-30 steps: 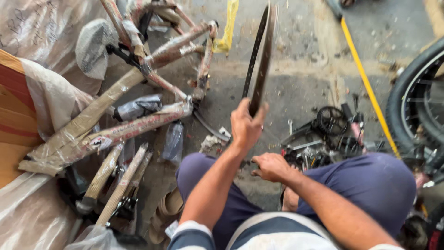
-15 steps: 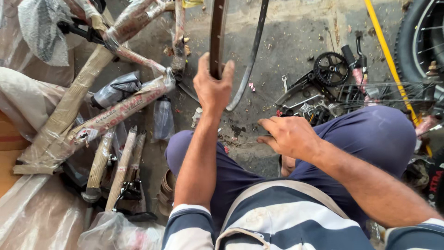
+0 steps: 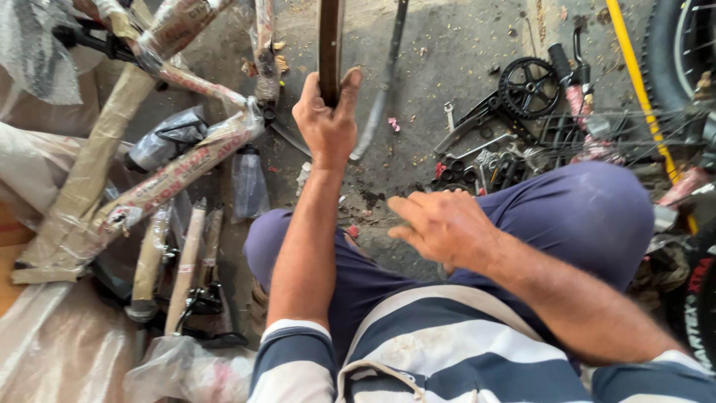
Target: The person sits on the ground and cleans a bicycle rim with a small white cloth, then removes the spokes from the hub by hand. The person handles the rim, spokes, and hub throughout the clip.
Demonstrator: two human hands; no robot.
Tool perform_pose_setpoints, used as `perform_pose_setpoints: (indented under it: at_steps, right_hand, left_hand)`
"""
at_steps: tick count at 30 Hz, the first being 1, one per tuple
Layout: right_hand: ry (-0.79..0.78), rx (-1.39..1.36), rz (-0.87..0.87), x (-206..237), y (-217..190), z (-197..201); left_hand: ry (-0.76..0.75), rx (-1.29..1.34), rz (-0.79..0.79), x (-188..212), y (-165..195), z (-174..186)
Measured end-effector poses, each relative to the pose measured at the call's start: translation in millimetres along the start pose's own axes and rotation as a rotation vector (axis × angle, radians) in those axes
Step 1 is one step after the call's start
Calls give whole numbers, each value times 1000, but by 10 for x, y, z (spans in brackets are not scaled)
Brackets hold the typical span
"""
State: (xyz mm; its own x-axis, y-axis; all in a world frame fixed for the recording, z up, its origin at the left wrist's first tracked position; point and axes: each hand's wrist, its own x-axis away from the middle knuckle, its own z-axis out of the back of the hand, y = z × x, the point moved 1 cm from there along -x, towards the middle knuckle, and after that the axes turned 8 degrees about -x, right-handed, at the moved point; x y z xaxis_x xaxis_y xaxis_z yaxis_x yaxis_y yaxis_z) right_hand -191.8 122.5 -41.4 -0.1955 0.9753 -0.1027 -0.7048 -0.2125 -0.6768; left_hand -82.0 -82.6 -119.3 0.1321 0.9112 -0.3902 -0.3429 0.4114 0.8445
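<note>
While the left hand (image 3: 326,123) still grips the dark rim (image 3: 329,45) at top centre, the right hand (image 3: 445,225) has lifted away, open and empty, leaving the rim held one-handed.

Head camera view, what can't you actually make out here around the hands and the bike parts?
- Rim gripped by the left hand: its upper part is cut off by the top edge.
- Right hand: fingers blurred; whether it touches anything is unclear.
- Tyre: cut off at the right edge.
- Bike frame: tubes hidden under paper wrap.

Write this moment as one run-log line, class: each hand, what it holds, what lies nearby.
left hand: grips bicycle rim | right hand: open, empty, over lap | nearby: crankset, wrapped bicycle frame on floor
</note>
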Motion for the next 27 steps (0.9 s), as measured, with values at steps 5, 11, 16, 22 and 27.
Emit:
perform_pose_setpoints:
  at_steps: [5, 11, 16, 22, 27]
  right_hand:
    - [36, -69, 16, -7, 30, 217]
    - [105, -228, 101, -92, 105, 441]
    - [140, -333, 51, -208, 300, 499]
    - [181, -305, 0, -223, 452, 475]
    - [242, -139, -153, -197, 492, 516]
  left_hand:
    - [-87, -199, -366, -143, -127, -484]
    - [-444, -508, -655, -384, -793, -1550]
    - [-476, -637, -598, -268, -1367, -2242]
    - [-400, -477, -401, -167, -1532, -2549]
    - [-1041, 719, 582, 298, -665, -2172]
